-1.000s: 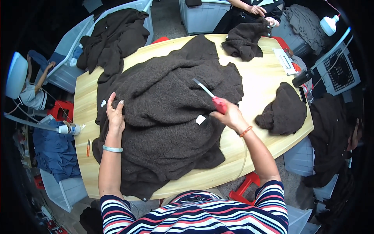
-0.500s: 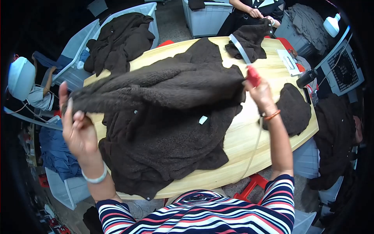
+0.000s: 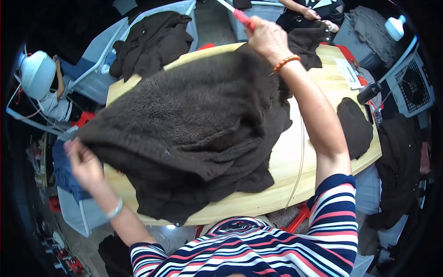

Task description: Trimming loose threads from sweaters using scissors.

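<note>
A dark brown fuzzy garment is spread in the air over the table. My left hand is closed on its left corner, fingertips pinching the edge. My right hand, raised at the far side, is closed round a red-handled tool with a long pale tip. The garment's upper edge reaches up to this hand; whether it grips the cloth too is hidden. More dark brown fleece lies underneath on the wooden table.
A thin cord trails down across the table's right side. Also there are a small brown piece, a black bottle and a white card. Bins of clothing surround the table. Another person's hand works across it.
My right hand has swung up and away to the left with the tool, and the garment has opened out wide. My left hand has lowered and closed on the corner.
</note>
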Available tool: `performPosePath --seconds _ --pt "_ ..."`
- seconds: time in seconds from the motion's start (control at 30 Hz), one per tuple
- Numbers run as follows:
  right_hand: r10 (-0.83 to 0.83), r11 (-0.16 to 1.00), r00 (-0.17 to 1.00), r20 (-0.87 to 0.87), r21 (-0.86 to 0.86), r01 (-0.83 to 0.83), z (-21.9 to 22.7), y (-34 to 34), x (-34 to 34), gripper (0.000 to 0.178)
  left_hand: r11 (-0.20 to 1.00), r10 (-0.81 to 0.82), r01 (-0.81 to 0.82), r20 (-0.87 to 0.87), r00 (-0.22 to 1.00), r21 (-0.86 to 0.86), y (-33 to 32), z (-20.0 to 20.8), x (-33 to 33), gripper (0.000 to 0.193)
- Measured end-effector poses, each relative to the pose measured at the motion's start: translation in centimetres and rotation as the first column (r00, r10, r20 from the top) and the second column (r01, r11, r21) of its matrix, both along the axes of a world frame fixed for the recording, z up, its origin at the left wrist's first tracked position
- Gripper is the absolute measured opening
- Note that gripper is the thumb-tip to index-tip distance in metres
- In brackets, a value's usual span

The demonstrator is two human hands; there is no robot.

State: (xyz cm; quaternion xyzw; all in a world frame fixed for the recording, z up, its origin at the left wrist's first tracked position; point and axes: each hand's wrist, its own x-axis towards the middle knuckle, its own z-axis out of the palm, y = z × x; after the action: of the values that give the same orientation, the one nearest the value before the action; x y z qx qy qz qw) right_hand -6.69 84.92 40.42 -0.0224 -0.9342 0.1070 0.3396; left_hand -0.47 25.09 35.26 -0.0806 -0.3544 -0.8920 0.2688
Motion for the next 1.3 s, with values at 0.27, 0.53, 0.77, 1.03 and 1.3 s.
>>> performPosePath --seconds 0.27,0.53,0.77,1.03,1.3 --pt "0.192 0.974 0.859 0.474 -0.199 -0.108 -10.2 -1.8 10.9 0.015 -0.137 0.025 -0.182 -0.187 0.982 -0.974 19.3 -10.1 11.7 0.065" --pt "0.226 0.897 0.816 0.532 -0.44 0.039 -14.0 0.3 22.9 0.017 -0.452 -0.526 -0.611 -0.359 0.771 -0.65 25.5 -13.5 11.1 0.038" --pt "0.397 0.898 0.635 0.663 -0.424 -0.119 -12.9 -0.6 29.6 0.016 -0.085 -0.364 0.229 0.244 0.899 -0.97 27.4 -7.3 9.3 0.021" --pt "0.244 0.969 0.65 0.719 -0.209 -0.133 -12.4 -1.4 25.6 0.017 0.574 -0.517 0.769 0.604 0.607 -0.282 24.4 0.9 8.7 0.021" --pt "0.083 0.962 0.99 0.115 0.251 -0.11 -3.3 0.4 12.4 0.016 0.712 -0.557 0.697 0.534 0.636 -0.087 19.4 -0.2 9.8 0.044"
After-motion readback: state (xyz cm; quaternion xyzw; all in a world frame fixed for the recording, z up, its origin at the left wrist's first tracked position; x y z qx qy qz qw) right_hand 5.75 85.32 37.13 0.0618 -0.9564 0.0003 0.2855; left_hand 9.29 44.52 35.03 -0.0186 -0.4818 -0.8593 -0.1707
